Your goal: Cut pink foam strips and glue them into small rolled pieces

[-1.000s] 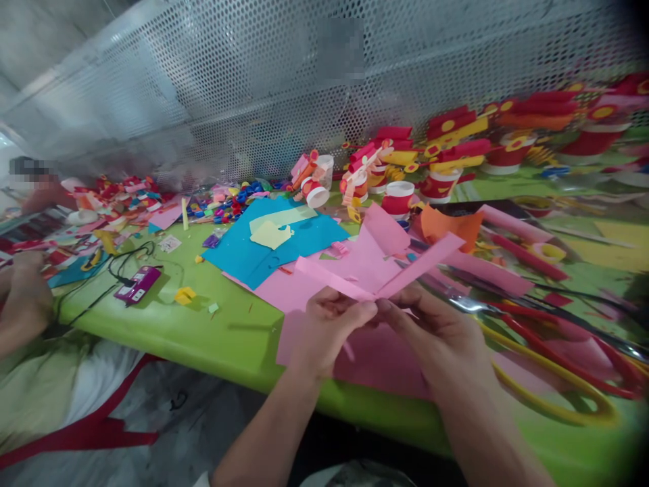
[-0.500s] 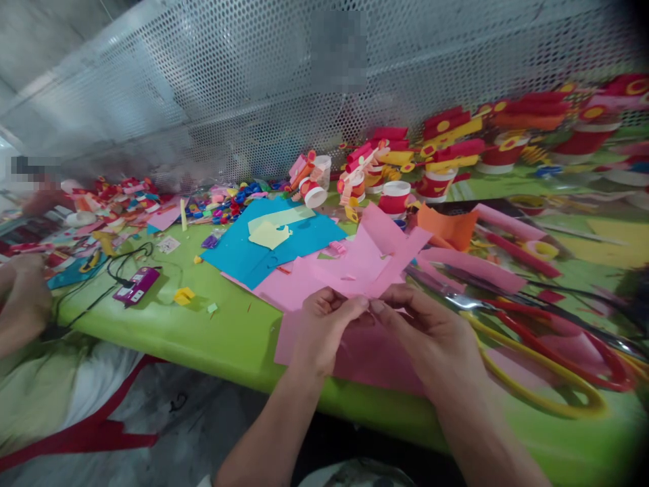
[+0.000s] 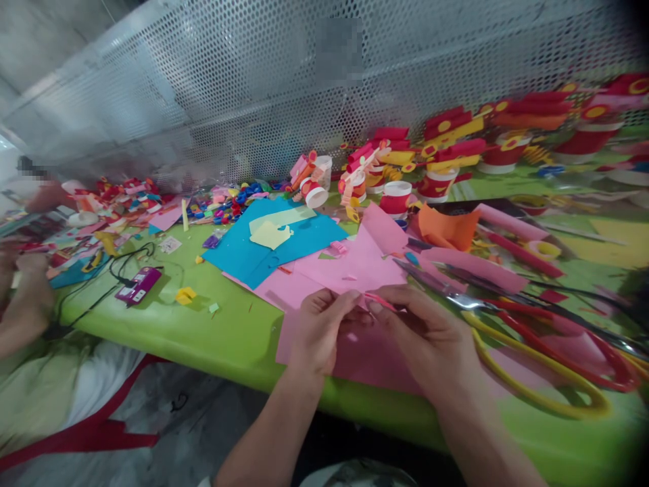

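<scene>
Close together above the pink paper sheets [image 3: 372,358], both my hands have their fingertips nearly meeting. A thin pink paper strip [image 3: 380,299] shows between them. My right hand [image 3: 430,335] pinches this strip between thumb and fingers. My left hand [image 3: 319,331] is closed at the strip's left end, thumb against the forefinger; the fingers partly hide that end. Just right of my right hand lie scissors with yellow handles [image 3: 537,379] and a red-handled pair [image 3: 603,345], overlapping.
Blue paper [image 3: 233,250] with pale yellow scraps [image 3: 271,233] lies ahead. Red-and-white paper cups [image 3: 395,197] with rolled-paper models stand along the perforated metal panel [image 3: 243,88]. On the left are a purple power adapter [image 3: 138,285] with cables and another person's arm [image 3: 25,304].
The pink strip that rose above my right hand no longer stands up there; pink now shows between my fingertips. My hands stay in nearly the same place. The other person's arm has shifted slightly.
</scene>
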`<act>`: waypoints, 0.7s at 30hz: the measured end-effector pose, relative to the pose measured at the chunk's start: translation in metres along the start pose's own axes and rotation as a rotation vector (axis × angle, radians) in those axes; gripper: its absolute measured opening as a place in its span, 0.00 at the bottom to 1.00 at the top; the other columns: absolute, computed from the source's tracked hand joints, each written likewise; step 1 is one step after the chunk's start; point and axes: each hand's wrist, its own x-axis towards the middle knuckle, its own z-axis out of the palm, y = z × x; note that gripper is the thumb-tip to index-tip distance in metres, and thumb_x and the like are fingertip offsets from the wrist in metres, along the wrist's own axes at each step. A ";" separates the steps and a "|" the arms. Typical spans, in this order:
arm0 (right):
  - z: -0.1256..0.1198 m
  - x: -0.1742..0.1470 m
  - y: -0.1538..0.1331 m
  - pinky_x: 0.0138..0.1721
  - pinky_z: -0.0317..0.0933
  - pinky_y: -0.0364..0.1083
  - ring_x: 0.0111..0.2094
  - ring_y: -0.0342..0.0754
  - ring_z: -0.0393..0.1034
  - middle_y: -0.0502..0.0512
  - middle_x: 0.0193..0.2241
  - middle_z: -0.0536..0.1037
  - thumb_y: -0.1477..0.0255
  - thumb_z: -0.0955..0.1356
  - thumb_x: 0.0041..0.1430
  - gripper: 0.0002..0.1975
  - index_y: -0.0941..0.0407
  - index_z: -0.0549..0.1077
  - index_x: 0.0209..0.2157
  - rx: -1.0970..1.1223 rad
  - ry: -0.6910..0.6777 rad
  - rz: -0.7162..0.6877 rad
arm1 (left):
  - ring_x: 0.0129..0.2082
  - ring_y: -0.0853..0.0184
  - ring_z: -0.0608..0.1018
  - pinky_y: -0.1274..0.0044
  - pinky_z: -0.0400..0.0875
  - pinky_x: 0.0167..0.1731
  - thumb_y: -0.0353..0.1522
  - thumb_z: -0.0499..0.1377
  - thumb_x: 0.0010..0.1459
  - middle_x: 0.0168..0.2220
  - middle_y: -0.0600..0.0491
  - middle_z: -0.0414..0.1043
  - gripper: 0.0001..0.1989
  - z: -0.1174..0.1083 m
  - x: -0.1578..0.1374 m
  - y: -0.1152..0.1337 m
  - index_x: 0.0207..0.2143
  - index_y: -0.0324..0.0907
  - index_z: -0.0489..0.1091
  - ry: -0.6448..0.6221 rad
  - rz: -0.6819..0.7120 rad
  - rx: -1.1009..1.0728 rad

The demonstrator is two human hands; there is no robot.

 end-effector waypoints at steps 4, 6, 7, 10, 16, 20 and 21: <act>0.001 -0.001 0.000 0.36 0.70 0.44 0.37 0.46 0.75 0.52 0.39 0.79 0.71 0.70 0.65 0.07 0.48 0.82 0.41 -0.053 0.009 -0.075 | 0.19 0.72 0.75 0.78 0.71 0.27 0.42 0.75 0.45 0.20 0.54 0.74 0.20 -0.002 0.000 -0.001 0.22 0.38 0.72 0.026 0.012 0.000; 0.001 -0.003 0.000 0.36 0.70 0.45 0.37 0.46 0.74 0.53 0.40 0.79 0.72 0.71 0.65 0.08 0.47 0.83 0.42 -0.088 0.018 -0.095 | 0.19 0.73 0.73 0.79 0.68 0.25 0.42 0.75 0.46 0.19 0.54 0.73 0.20 -0.002 -0.001 0.000 0.21 0.38 0.71 0.038 0.025 0.020; 0.001 -0.003 0.000 0.36 0.71 0.45 0.37 0.47 0.74 0.53 0.40 0.78 0.73 0.71 0.64 0.09 0.47 0.83 0.42 -0.102 0.018 -0.102 | 0.19 0.73 0.72 0.79 0.67 0.25 0.42 0.75 0.45 0.19 0.54 0.72 0.20 -0.002 -0.002 0.002 0.21 0.38 0.72 0.043 0.025 0.026; 0.000 -0.004 -0.004 0.36 0.71 0.45 0.37 0.48 0.75 0.53 0.39 0.79 0.73 0.70 0.65 0.10 0.46 0.83 0.43 -0.117 0.006 -0.108 | 0.19 0.73 0.71 0.79 0.65 0.23 0.43 0.76 0.45 0.19 0.54 0.72 0.20 -0.001 -0.002 0.004 0.22 0.37 0.73 0.047 0.001 0.028; -0.003 -0.003 -0.014 0.35 0.72 0.46 0.36 0.50 0.77 0.55 0.38 0.81 0.67 0.71 0.66 0.06 0.48 0.83 0.39 -0.083 -0.023 -0.050 | 0.20 0.73 0.72 0.80 0.65 0.23 0.43 0.76 0.43 0.21 0.54 0.74 0.20 -0.002 -0.003 0.004 0.24 0.37 0.74 0.064 -0.005 0.040; 0.000 -0.002 -0.014 0.34 0.71 0.45 0.34 0.48 0.75 0.53 0.35 0.81 0.65 0.74 0.62 0.03 0.48 0.82 0.38 -0.094 0.000 -0.028 | 0.20 0.75 0.70 0.82 0.64 0.23 0.42 0.76 0.44 0.20 0.55 0.72 0.19 0.000 -0.006 0.011 0.25 0.37 0.75 0.069 -0.027 0.078; 0.001 -0.003 -0.013 0.34 0.71 0.44 0.33 0.47 0.74 0.52 0.35 0.81 0.66 0.75 0.61 0.04 0.48 0.82 0.38 -0.092 0.000 -0.018 | 0.20 0.75 0.70 0.82 0.64 0.23 0.42 0.75 0.44 0.20 0.55 0.72 0.19 0.000 -0.007 0.012 0.25 0.37 0.75 0.067 -0.036 0.090</act>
